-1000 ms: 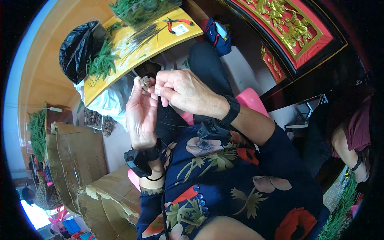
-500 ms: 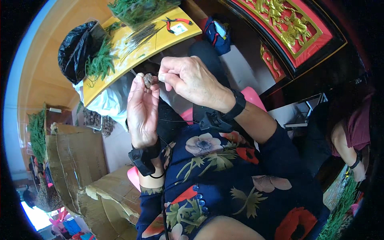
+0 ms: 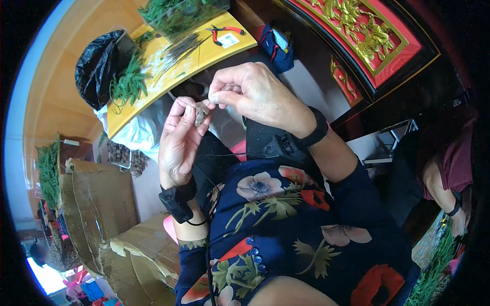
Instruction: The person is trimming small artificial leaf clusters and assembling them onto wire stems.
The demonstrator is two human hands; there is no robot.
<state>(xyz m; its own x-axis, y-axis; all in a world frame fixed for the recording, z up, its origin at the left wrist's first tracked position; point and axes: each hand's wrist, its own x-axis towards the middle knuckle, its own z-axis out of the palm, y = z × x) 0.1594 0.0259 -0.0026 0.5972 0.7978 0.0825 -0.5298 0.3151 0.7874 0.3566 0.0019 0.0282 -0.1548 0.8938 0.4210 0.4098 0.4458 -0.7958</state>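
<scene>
The left hand [image 3: 178, 145] is raised palm-up in front of the chest, its fingers curled and pinching a small brown pine cone [image 3: 200, 115] between thumb and fingertips. The right hand [image 3: 252, 94] sits just beside it, thumb and forefinger pressed together on something thin at the top of the cone, most likely a fine wire, though it is too small to tell for sure. Both hands are closed on the work, neither spread.

Judging from this, the cone looks to be partway through being wired or tied: it is held and being worked on, but not yet set down or joined to anything green.

Beyond the hands lies a yellow tabletop [image 3: 214, 51] carrying a bundle of thin dark wires [image 3: 181, 48], green sprigs [image 3: 130, 81], red-handled pliers [image 3: 224, 31] and a clear tub of greenery [image 3: 178, 13]. A black plastic bag [image 3: 97, 64] sits at its left end. More cones [image 3: 122, 155] lie in a heap below the tabletop, so plenty seem left to do. Flattened cardboard [image 3: 97, 204] is on the floor to the left.
</scene>
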